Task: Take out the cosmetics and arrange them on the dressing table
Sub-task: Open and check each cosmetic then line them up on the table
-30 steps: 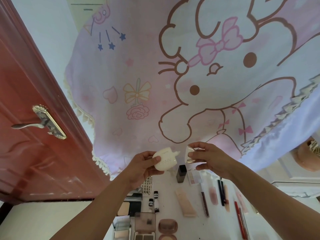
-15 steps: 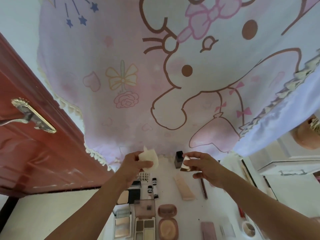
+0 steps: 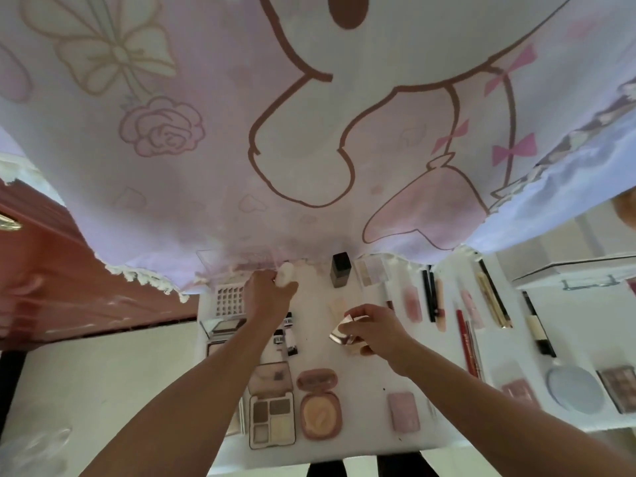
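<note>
A pink cartoon cloth (image 3: 309, 115) with a fringed hem fills the upper part of the view and hangs down to the far edge of the white tabletop (image 3: 364, 383). To the left stands a red door (image 3: 51, 277).

Both forearms reach in from below. The left hand (image 3: 266, 297) is at the far edge of the tabletop, just under the hem, its grip closed round a white rounded piece (image 3: 285, 274) that sticks out above the fingers. The right hand (image 3: 375, 330) hovers nearer, over the middle of the tabletop, its grip pinched on a small shiny rose-gold piece (image 3: 344, 330) – what it is cannot be told.

The cosmetics lie spread out across the tabletop. At the near edge, side by side, are an open eyeshadow palette (image 3: 272, 420), an open round peach compact (image 3: 320, 411) and a shut pink case (image 3: 403, 411). Well off to the right lies a round pale blue compact (image 3: 573, 390), with another palette (image 3: 617, 387) just beside it. A white grid tray (image 3: 230, 299) sits at the far left, next to the left hand. A dark square bottle (image 3: 340, 270) stands upright at the far edge, between the two hands. Right of it, pencils and slim tubes (image 3: 464, 321) lie in a row – roughly parallel, pointing away from the person. Two small black-capped vials (image 3: 290, 339) lie just beside the left wrist.
</note>
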